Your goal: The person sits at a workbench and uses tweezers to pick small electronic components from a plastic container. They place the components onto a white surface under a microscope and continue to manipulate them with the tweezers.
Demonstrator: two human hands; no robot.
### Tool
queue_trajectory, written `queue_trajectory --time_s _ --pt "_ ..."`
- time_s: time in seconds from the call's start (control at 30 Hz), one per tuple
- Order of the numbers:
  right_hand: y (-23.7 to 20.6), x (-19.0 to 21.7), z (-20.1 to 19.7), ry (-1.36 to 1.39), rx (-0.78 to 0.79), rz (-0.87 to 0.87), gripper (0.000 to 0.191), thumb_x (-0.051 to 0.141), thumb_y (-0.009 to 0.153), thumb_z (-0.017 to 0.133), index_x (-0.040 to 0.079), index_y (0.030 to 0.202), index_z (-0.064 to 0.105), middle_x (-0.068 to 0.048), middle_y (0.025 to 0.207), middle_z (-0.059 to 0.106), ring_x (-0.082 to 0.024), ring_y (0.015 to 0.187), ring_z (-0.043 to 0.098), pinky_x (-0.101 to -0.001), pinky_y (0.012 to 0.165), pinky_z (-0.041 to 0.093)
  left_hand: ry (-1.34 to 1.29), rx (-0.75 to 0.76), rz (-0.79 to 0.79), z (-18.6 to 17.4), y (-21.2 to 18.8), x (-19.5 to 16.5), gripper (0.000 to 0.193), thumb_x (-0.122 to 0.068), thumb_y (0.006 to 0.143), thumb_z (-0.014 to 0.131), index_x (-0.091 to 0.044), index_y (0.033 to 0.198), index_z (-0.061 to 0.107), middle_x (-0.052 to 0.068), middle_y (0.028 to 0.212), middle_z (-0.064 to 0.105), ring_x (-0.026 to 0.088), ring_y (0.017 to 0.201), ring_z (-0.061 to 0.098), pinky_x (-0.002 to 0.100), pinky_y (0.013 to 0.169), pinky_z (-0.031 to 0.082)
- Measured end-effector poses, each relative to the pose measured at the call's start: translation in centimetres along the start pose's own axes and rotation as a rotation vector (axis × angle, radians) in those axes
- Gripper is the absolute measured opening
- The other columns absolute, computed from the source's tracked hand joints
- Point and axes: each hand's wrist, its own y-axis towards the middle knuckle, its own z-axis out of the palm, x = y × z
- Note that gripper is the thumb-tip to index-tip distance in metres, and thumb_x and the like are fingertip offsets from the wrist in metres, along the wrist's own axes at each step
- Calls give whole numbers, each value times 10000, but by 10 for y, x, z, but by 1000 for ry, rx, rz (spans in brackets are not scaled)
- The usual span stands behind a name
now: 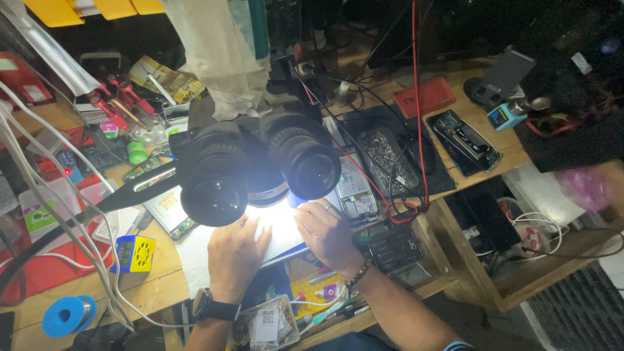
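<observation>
The fingers of the left hand (237, 250) are laid flat and loosely spread on the brightly lit work mat (286, 237), and nothing is seen gripped in them; whether a small tool is pinched at the tips cannot be told, since the glare and the microscope (260, 162) hide them. Further right, the right hand (328, 234) is curled down with its fingers narrowed at the edge of an opened phone (356, 192) — touching or just beside it, though what is held cannot be told either. The phone lies under the microscope's right eyepiece, on the mat, with a red wire (390, 211) looped just beside it. The step in hand is judged to be fine inspection or repair of the phone under magnification. A steady, small placement is called for next — the left hand kept braced, the right kept clear of the wire. At far left a blue solder spool (68, 315) is seen.
</observation>
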Motion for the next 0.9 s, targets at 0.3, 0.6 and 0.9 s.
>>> queue_trajectory --time_s 0.3,0.6,0.9 --pt "-2 -2 0 17 -5 5 197 15 836 746 38 1029 713 -84 992 679 -280 934 672 -372 817 557 30 21 -9 -1 0 -2 236 -287 845 732 -52 866 720 119 881 700 323 780 666 448 682 512" --pt "-3 -2 1 17 -5 1 195 18 831 740 43 1022 707 -83 994 674 -284 942 667 -379 824 555 32 28 -10 1 -1 1 253 -291 843 738 -41 883 728 129 913 711 317 776 670 443 687 516" --pt "-2 -4 0 -50 -17 -60 142 19 844 709 26 986 700 -92 986 676 -286 928 660 -388 804 548 90 47 -17 2 -1 0 222 -291 860 755 -71 887 742 133 872 712 320 765 658 451 691 523"
